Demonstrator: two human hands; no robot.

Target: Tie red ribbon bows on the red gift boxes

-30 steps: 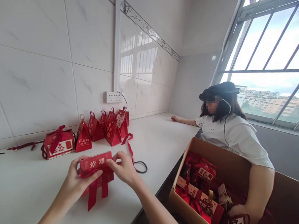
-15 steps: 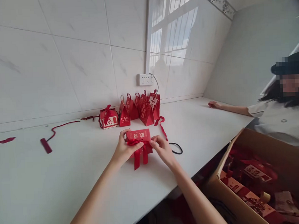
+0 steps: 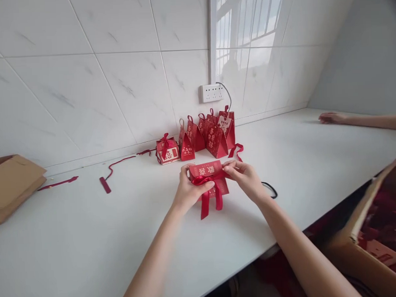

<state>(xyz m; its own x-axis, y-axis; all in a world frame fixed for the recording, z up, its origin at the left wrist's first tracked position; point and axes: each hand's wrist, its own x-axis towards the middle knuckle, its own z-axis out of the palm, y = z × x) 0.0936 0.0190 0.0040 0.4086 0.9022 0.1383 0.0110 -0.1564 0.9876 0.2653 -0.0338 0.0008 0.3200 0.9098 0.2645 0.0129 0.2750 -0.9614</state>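
A small red gift box [image 3: 209,169] with pale lettering is between my hands, low over the white counter. A shiny red ribbon [image 3: 205,204] is tied round it in a bow, and its two tails hang down the front. My left hand [image 3: 191,186] grips the box from the left, thumb pressed on the bow. On the other side my right hand [image 3: 243,177] pinches the ribbon's loop near the box's upper right corner. Behind stand several red triangular gift boxes [image 3: 217,141] with loops on top, and a bow-topped red box [image 3: 168,152] beside them.
A brown cardboard box [image 3: 16,187] lies on the white counter [image 3: 91,249] at left, near a red tag on a cord [image 3: 105,185]. At right are a black elastic loop [image 3: 270,189] and a carton [image 3: 362,229] of red items. Another person's hand [image 3: 331,117] rests far right.
My view has turned left, bringing in the brown cardboard box and leaving only the other person's forearm and hand. The gift box looks slightly tilted; both my hands keep their hold.
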